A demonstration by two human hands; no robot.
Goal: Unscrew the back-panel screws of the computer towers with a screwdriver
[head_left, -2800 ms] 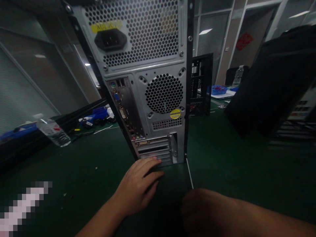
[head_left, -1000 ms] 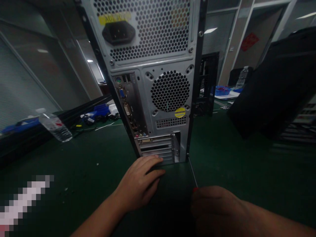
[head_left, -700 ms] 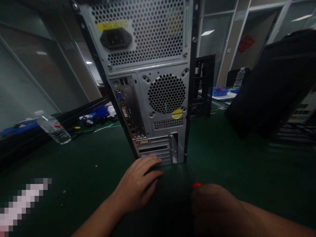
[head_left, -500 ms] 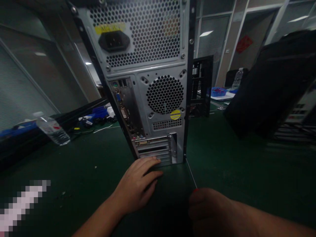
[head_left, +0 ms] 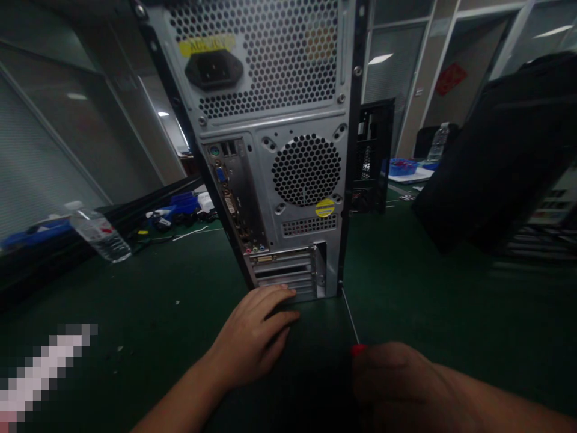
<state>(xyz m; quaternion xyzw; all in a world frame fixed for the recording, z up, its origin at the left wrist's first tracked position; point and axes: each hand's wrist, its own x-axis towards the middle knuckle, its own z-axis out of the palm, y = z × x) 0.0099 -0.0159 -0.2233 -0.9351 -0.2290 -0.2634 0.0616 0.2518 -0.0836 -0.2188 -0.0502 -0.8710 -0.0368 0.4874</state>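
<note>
A computer case [head_left: 265, 180] stands upright with its metal back panel facing me. My left hand [head_left: 256, 337] lies at the panel's bottom edge by the slot covers, fingers apart and holding nothing. Down at the right, my right hand [head_left: 396, 385] is wrapped round the red handle of a screwdriver [head_left: 350, 316]. The screwdriver's shaft points up and away, and its tip is at a screw in the case's lower right corner. Most of the handle is hidden in my fist.
On the green table [head_left: 451, 325], a water bottle [head_left: 101, 233] leans at the left near blue items and cables. A black panel [head_left: 374, 156] stands behind the case. Large black cases [head_left: 487, 156] are at the right, with a blue tray [head_left: 402, 167] beyond.
The view has shifted slightly, so the case appears a little further right. My right hand sits slightly lower and to the right, and more of the red handle shows. My left hand stays put.
</note>
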